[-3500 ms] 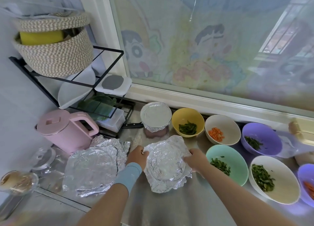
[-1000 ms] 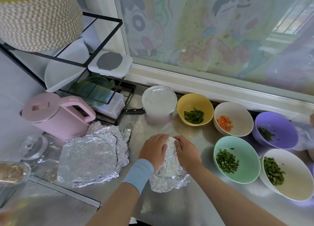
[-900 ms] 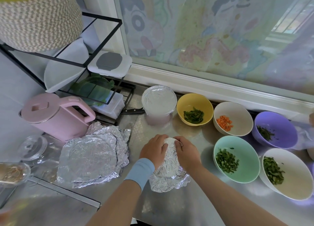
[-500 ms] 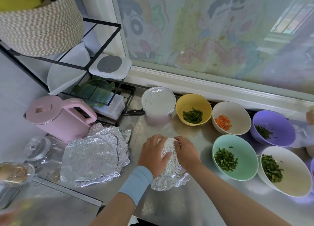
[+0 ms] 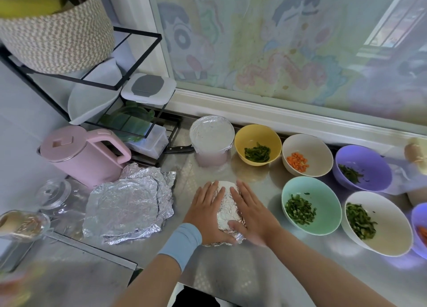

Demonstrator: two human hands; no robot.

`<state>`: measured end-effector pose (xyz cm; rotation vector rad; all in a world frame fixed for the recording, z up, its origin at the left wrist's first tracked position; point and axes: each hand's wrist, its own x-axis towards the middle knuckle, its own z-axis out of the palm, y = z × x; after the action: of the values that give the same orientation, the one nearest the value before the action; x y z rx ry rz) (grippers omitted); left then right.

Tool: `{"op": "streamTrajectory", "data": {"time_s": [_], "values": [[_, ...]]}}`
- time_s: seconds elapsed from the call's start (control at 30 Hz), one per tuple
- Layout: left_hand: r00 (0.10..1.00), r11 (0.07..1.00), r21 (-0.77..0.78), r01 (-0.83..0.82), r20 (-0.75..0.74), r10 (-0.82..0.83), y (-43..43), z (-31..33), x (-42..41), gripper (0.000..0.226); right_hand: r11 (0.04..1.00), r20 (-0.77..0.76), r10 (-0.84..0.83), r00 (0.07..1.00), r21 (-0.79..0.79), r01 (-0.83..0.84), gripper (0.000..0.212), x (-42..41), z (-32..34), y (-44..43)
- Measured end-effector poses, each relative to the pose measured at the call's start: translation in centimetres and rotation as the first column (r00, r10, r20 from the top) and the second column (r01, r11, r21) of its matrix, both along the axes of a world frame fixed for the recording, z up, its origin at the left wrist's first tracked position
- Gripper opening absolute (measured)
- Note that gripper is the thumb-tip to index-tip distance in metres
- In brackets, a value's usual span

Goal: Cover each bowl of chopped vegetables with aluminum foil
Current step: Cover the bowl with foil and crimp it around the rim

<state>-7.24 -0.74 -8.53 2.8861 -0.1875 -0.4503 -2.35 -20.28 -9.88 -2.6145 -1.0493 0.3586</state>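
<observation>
A bowl wrapped in aluminum foil [image 5: 227, 210] stands on the steel counter in front of me. My left hand [image 5: 205, 212] lies flat against its left side and my right hand [image 5: 251, 212] against its right side, fingers straight, pressing the foil down. Behind it stands a foil-covered pink bowl [image 5: 211, 134]. Uncovered bowls of chopped vegetables sit to the right: a yellow bowl [image 5: 257, 135], a cream bowl with carrot [image 5: 308, 145], a mint bowl [image 5: 321, 195], a purple bowl [image 5: 365, 161] and a white bowl [image 5: 388, 225]. Spare foil sheets [image 5: 129, 205] lie at the left.
A pink kettle [image 5: 83, 154] and a black wire rack [image 5: 104, 84] with a woven basket [image 5: 55, 31] fill the left. A glass lid [image 5: 54, 192] and a glass jar [image 5: 20, 223] sit near the left edge. A knife [image 5: 178, 148] lies by the rack. A window runs behind the bowls.
Both hands went from holding the foil's edges over the bowl to moulding it down. They now lie flatter, fingers spread along the bowl's sides. The camera drifted slightly.
</observation>
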Motion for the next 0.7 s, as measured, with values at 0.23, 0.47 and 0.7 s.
{"op": "streamTrajectory", "data": {"time_s": [0.23, 0.47, 0.7], "values": [[0.997, 0.991, 0.102, 0.082, 0.006, -0.083, 0.0, 0.4, -1.0, 0.141, 0.984, 0.033, 0.151, 0.988, -0.098, -0.147, 0.109, 0.6, 0.3, -1.1], [0.998, 0.993, 0.103, -0.059, 0.002, 0.059, -0.9, 0.0, -1.6, 0.133, 0.987, 0.173, 0.141, 0.975, -0.097, -0.125, 0.101, 1.0, 1.1, -0.5], [0.867, 0.862, -0.117, -0.494, -0.149, 0.477, -3.8, 1.3, -1.0, 0.127, 0.743, -0.276, -0.578, 0.768, 0.211, 0.635, 0.064, -2.0, 1.4, 0.8]]}}
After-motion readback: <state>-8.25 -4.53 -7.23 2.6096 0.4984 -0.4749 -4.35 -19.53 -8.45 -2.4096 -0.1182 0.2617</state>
